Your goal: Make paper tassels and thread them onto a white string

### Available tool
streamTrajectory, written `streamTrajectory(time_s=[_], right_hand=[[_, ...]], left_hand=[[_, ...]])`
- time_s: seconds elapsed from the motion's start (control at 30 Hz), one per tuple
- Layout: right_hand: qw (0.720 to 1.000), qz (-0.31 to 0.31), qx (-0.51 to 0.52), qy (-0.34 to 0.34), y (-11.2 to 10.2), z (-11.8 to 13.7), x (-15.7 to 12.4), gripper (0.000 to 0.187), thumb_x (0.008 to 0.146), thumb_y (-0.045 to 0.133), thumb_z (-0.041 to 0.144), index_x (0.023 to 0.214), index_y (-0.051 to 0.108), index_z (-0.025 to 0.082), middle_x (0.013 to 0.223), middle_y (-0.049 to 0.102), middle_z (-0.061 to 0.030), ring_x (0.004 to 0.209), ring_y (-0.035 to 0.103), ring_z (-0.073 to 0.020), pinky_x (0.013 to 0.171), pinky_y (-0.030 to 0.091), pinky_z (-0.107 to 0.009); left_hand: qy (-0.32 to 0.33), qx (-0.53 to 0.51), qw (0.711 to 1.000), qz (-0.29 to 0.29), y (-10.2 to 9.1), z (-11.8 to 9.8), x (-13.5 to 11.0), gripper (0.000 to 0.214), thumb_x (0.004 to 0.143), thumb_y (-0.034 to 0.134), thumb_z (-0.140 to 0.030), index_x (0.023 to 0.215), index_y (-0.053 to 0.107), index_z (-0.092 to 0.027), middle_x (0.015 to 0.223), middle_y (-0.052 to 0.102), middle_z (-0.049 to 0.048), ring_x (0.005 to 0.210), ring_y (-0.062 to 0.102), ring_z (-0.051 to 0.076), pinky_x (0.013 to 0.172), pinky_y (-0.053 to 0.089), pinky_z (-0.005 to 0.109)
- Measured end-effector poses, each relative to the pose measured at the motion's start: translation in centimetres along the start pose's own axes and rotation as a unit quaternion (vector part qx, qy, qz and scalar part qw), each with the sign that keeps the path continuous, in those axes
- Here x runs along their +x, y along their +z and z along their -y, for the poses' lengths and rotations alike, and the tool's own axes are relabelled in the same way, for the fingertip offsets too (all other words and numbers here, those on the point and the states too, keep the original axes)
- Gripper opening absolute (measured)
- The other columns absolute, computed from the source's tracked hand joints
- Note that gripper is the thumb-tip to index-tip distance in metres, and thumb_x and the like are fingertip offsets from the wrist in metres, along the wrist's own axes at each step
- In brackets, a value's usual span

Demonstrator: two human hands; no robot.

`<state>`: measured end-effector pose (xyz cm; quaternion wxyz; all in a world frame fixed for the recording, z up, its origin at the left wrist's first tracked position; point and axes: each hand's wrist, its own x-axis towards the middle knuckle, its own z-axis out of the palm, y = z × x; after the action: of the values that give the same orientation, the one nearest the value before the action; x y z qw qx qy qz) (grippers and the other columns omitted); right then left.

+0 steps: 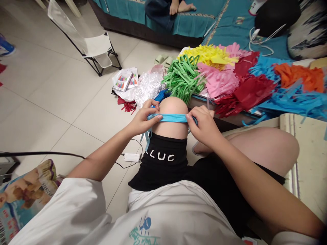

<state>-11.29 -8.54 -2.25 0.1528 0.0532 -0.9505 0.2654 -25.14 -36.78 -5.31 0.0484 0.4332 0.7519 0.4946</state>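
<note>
A light blue strip, of paper or thin fabric (173, 118), is stretched across my bare knee. My left hand (146, 117) pinches its left end between thumb and fingers. At the other end, my right hand (203, 123) grips the strip, its fingers curled and closed. Thin blue fringe strands (146, 137) hang below my left hand beside the black shorts. Just beyond the knee lie a green tassel bundle (182, 76) and a silvery white one (149, 87).
Pink (219, 80), dark red (246, 95), orange (300, 76) and blue (293, 102) fringed bundles cover the low surface ahead. A white folding chair (98, 47) stands on the tiles. A white power strip (131, 157) lies at left. Someone's bare foot (186, 6) rests on the sofa.
</note>
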Motion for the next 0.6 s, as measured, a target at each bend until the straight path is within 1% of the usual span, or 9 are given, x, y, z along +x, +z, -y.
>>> streamTrajectory(time_s=[0.1,0.27,0.37,0.47,0.53,0.6], right_hand=[[1.0,0.009,-0.005,0.012,-0.11,0.15,0.16,0.028,0.115,0.055,0.033,0.088,0.055,0.024,0.093,0.071,-0.0113,0.101,0.06,-0.0326,0.084,0.028,-0.047],[0.998,0.037,0.0,0.05,-0.58,0.78,0.5,0.03,0.114,0.053,0.035,0.087,0.057,0.023,0.094,0.071,-0.012,0.102,0.06,-0.032,0.085,0.029,-0.045],[0.996,0.046,0.012,0.071,-0.57,0.84,0.71,0.032,0.113,0.052,0.038,0.086,0.058,0.022,0.094,0.071,-0.0121,0.104,0.061,-0.0319,0.086,0.029,-0.044],[0.995,0.043,0.029,0.085,-0.24,0.53,0.86,0.032,0.112,0.053,0.038,0.085,0.059,0.022,0.093,0.071,-0.0116,0.104,0.062,-0.0317,0.086,0.03,-0.043],[0.995,0.042,0.037,0.083,-0.02,0.27,0.9,0.032,0.112,0.055,0.038,0.084,0.059,0.022,0.093,0.071,-0.0112,0.103,0.062,-0.0313,0.086,0.031,-0.042],[0.995,0.043,0.039,0.078,0.09,0.07,0.86,0.031,0.111,0.056,0.037,0.084,0.059,0.021,0.093,0.071,-0.0109,0.103,0.062,-0.0311,0.087,0.031,-0.042]], left_hand=[[-0.007,0.005,1.0,-0.001,0.05,-0.4,-0.08,0.061,0.109,0.067,-0.08,0.09,0.073,-0.023,0.124,0.065,0.0122,0.134,0.064,0.033,0.132,0.05,0.062],[-0.047,-0.014,0.999,-0.021,0.34,-0.78,-0.22,0.061,0.105,0.071,-0.082,0.089,0.074,-0.023,0.121,0.064,0.0112,0.132,0.065,0.033,0.13,0.051,0.06],[-0.073,-0.033,0.996,-0.028,0.49,-0.61,-0.25,0.063,0.103,0.074,-0.083,0.086,0.074,-0.023,0.118,0.065,0.0109,0.129,0.067,0.033,0.128,0.052,0.059],[-0.099,-0.042,0.994,-0.037,0.61,-0.27,-0.37,0.067,0.102,0.072,-0.087,0.084,0.074,-0.023,0.116,0.066,0.0109,0.127,0.068,0.033,0.128,0.053,0.06],[-0.1,-0.04,0.993,-0.043,0.69,-0.1,-0.52,0.067,0.102,0.071,-0.088,0.085,0.075,-0.023,0.117,0.066,0.0108,0.128,0.069,0.033,0.129,0.053,0.061],[-0.087,-0.034,0.994,-0.047,0.73,-0.02,-0.69,0.066,0.103,0.071,-0.087,0.087,0.075,-0.023,0.117,0.066,0.0106,0.129,0.069,0.032,0.129,0.053,0.06]])
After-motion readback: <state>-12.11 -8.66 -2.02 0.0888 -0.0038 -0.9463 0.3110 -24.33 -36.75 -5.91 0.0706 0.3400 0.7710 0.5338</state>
